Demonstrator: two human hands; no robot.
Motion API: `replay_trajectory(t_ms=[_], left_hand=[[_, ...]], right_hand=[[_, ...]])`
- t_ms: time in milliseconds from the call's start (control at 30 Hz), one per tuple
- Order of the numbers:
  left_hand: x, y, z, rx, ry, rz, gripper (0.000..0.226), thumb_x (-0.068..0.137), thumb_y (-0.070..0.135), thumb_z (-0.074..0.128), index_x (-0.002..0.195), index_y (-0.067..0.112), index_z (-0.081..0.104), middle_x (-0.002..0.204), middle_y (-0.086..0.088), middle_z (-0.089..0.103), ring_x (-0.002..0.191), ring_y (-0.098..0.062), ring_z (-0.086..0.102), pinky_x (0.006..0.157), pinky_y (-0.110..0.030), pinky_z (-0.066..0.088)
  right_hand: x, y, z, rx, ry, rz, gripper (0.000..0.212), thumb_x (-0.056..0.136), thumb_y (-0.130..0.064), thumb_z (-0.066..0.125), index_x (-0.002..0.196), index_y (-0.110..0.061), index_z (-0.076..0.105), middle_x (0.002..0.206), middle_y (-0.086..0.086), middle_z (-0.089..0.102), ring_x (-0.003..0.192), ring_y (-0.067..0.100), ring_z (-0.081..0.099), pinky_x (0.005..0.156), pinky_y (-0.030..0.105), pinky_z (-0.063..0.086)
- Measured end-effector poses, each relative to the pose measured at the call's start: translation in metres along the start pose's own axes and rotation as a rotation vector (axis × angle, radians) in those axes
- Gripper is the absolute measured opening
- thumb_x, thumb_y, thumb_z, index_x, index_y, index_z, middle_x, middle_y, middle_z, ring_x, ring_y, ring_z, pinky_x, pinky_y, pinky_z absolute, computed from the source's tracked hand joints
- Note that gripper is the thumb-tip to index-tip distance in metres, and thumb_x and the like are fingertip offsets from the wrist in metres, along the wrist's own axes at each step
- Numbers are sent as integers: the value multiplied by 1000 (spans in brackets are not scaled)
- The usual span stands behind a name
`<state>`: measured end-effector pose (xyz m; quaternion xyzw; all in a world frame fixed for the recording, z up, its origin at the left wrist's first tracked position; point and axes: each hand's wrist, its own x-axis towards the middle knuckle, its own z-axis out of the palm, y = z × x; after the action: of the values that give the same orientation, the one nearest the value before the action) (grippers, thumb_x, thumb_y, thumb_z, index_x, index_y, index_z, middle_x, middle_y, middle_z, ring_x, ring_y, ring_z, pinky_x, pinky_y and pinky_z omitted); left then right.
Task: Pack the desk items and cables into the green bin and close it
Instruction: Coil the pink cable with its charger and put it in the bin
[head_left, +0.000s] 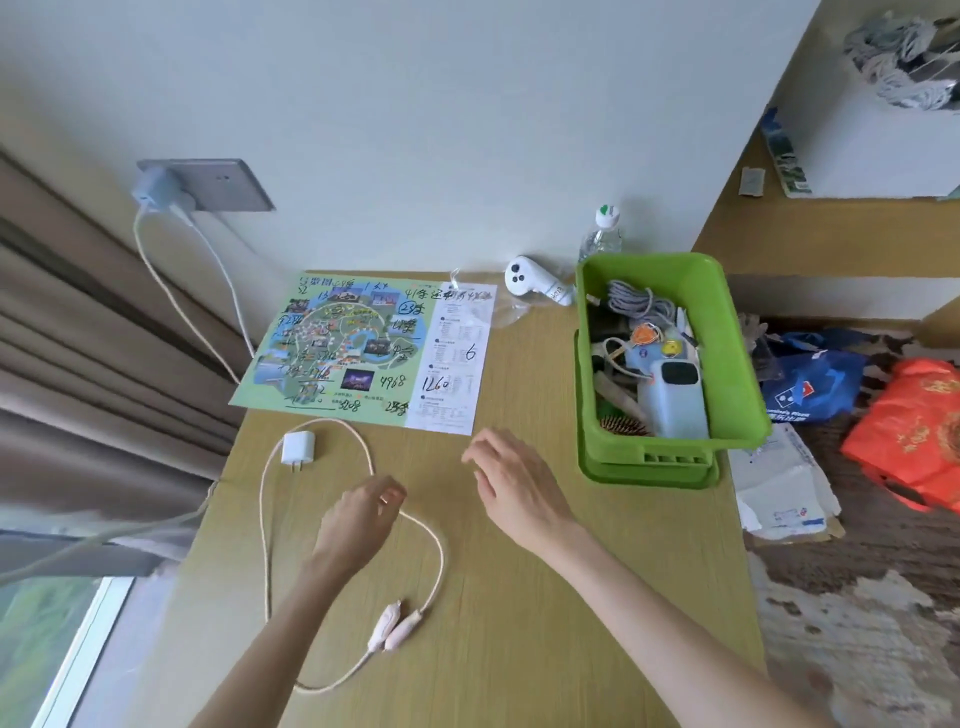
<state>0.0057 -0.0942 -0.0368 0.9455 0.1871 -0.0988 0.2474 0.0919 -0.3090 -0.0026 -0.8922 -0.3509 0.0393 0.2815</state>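
Left hand (363, 519) on cable (441, 561), desk (545, 639) centre.

A plain pale wall (415, 104) rose behind a light wooden desk (519, 649), with a grey socket plate (228, 187) set into it at the left, and soft, even daylight lay over the whole. Heavy brown-grey curtains (78, 338) hung in folds along the left edge, and below them a white-framed window (47, 639) showed blurred green outside. To the right a wood-toned shelf unit (753, 228) stood against the wall, and the floor (857, 623) beside the desk was covered in mottled brown and cream carpet.
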Motion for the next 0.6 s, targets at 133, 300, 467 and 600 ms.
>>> replay_trajectory(t_ms=[133, 300, 467, 600], left_hand=[[-54, -46, 27, -55, -89, -74, 12, 96, 24, 56, 99, 23, 68, 98, 8, 68, 83, -7, 63, 76, -33, 56], [-96, -74, 44, -107, -77, -105, 14, 95, 27, 58, 102, 21, 69, 94, 7, 66, 81, -12, 64, 76, -39, 55], [-116, -85, 49, -170, -122, -88, 17, 93, 42, 57, 92, 27, 64, 90, 12, 64, 77, -5, 62, 73, -34, 55], [-126, -88, 50, -144, -183, -1, 36, 88, 58, 56, 95, 24, 60, 89, 13, 60, 76, -6, 61, 69, -31, 56]], right_hand=[[-39, -28, 53, 67, -245, -73, 17, 92, -7, 59, 108, -11, 64, 108, 0, 56, 91, 14, 58, 77, 33, 53], [-69, -61, 108, -6, -480, -174, 37, 83, -18, 71, 118, -11, 59, 118, 1, 55, 111, 17, 48, 101, 35, 38], [-78, -66, 126, -133, -439, -178, 17, 90, -6, 58, 106, -12, 57, 106, 0, 56, 105, 18, 48, 100, 34, 36], [-70, -53, 117, -110, -468, -129, 3, 94, -13, 57, 95, -14, 60, 97, -2, 58, 95, 16, 52, 91, 31, 39]])
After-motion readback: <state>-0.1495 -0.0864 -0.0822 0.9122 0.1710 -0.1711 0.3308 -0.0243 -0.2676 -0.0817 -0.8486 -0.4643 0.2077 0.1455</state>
